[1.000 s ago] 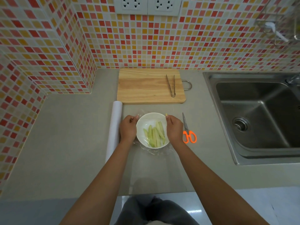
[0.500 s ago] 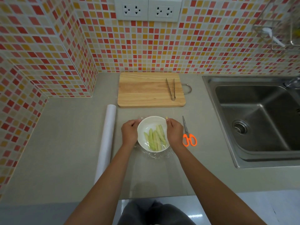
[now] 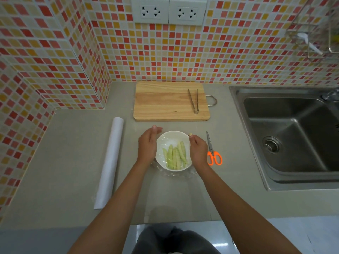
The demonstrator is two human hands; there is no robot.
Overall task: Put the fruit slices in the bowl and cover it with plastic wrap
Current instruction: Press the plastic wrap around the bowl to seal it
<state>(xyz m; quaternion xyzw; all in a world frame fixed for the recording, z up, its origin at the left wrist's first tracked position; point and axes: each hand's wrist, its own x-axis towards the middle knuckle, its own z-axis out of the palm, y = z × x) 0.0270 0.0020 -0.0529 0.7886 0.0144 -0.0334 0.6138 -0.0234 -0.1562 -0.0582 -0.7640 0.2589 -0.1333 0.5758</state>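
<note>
The bowl (image 3: 173,142) of fruit slices (image 3: 175,156) sits under plastic wrap (image 3: 172,173). My left hand (image 3: 148,143) lies flat-fingered at its nine o'clock; my right hand (image 3: 197,150) cups three o'clock.

Single head cam here, wide-angle, looking forward and down from above my arms. Table (image 3: 60,162) fills mid-frame at arm's reach, tiled wall (image 3: 220,57) behind, sink (image 3: 293,136) right. No second view.
</note>
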